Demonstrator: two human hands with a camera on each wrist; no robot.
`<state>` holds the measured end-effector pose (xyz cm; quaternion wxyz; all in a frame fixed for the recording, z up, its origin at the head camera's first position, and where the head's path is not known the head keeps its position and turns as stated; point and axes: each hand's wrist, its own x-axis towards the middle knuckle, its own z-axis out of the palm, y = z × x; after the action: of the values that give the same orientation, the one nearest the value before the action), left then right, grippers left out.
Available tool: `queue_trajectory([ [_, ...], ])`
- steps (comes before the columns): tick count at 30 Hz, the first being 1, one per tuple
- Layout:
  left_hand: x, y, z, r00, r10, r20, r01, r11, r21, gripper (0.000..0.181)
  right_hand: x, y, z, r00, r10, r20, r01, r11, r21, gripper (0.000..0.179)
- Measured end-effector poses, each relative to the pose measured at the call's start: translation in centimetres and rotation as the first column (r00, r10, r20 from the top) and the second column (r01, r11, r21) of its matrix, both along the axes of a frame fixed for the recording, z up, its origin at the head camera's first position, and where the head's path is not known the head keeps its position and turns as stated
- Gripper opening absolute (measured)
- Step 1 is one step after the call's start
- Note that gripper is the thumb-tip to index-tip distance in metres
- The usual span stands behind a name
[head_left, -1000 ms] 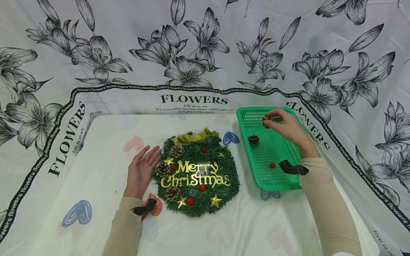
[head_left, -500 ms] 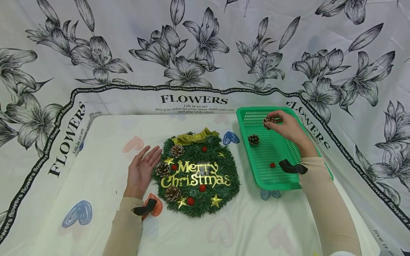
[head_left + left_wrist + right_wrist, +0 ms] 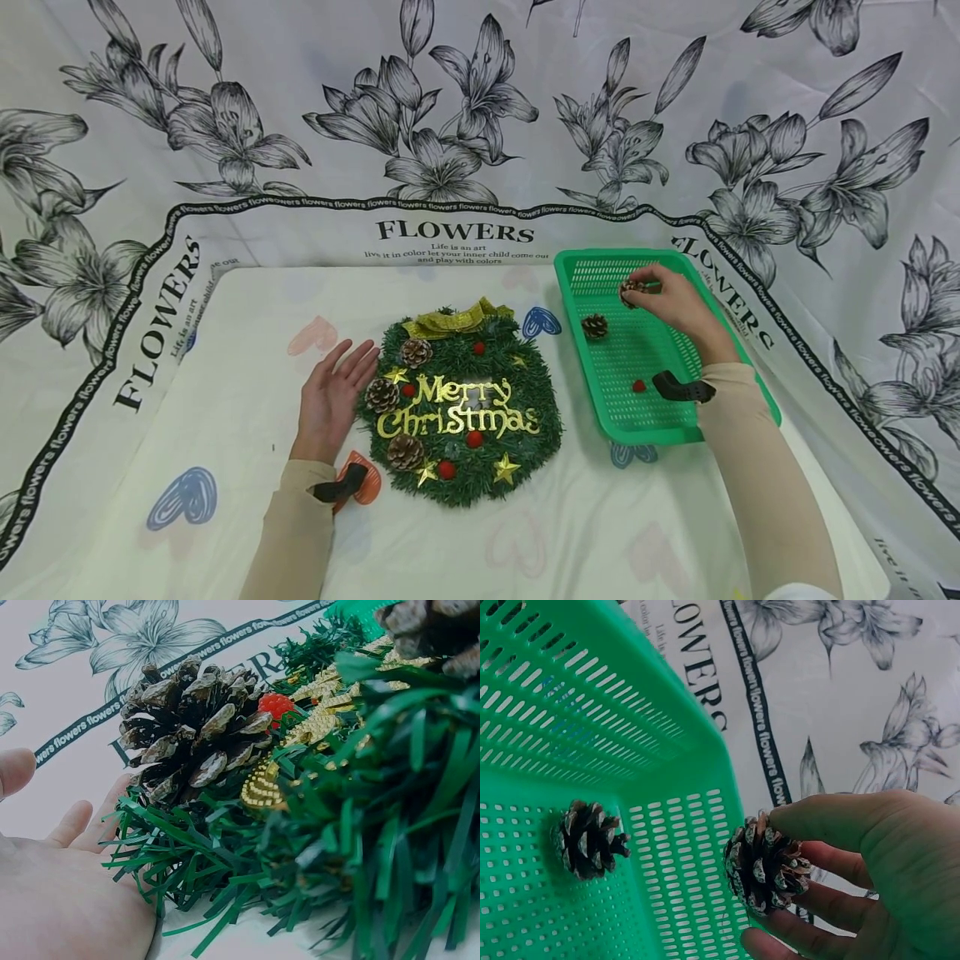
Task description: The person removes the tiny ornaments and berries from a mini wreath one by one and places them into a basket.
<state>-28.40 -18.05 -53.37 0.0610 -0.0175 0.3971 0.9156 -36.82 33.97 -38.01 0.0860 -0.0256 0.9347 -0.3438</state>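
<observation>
My right hand (image 3: 678,304) pinches a brown pine cone (image 3: 761,866) between thumb and fingers, over the far end of the green plastic basket (image 3: 611,429). Inside the basket lie a second pine cone (image 3: 595,327) and a small red berry ball (image 3: 638,386). My left hand (image 3: 330,400), palm up with relaxed fingers, rests on the table at the left edge of the green wreath (image 3: 457,492). Its fingertips lie close to a pine cone (image 3: 191,731) fixed on the wreath. Gold "Merry Christmas" lettering (image 3: 457,423) spans the wreath's middle.
On the wreath also sit a gold bow (image 3: 457,321), gold stars (image 3: 506,468) and red balls (image 3: 446,471). A white cloth with hearts covers the table (image 3: 420,558). Behind it hangs a flower-printed curtain (image 3: 262,50).
My right hand has lowered slightly toward the basket and shifted a little right, with the pine cone still pinched. The left hand and wreath have stayed put.
</observation>
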Motion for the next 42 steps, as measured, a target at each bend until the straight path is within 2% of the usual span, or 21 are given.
queue_trajectory([
  [6, 0.0, 0.0, 0.1, 1.0, 0.002, 0.0, -0.002, 1.0, -0.002, 0.062, -0.5, 0.4, -0.7, 1.0, -0.008, 0.029, 0.008, 1.0, 0.003, 0.055],
  [20, 0.0, 0.0, -0.2, 1.0, -0.003, 0.005, 0.003, 0.999, 0.032, 0.062, -0.7, 0.6, -1.9, 0.997, -0.013, 0.075, 0.013, 1.0, 0.01, 0.061],
  [28, 0.0, 0.0, -0.3, 1.0, -0.007, -0.009, 0.007, 1.0, 0.008, 0.062, -0.9, 0.9, -2.8, 0.997, -0.016, 0.074, 0.014, 0.999, 0.033, 0.057],
  [42, -0.1, -0.1, -0.1, 1.0, -0.006, -0.003, 0.006, 1.0, 0.01, 0.062, -1.0, 1.0, -3.3, 0.995, 0.012, 0.097, -0.018, 0.998, 0.056, 0.054],
])
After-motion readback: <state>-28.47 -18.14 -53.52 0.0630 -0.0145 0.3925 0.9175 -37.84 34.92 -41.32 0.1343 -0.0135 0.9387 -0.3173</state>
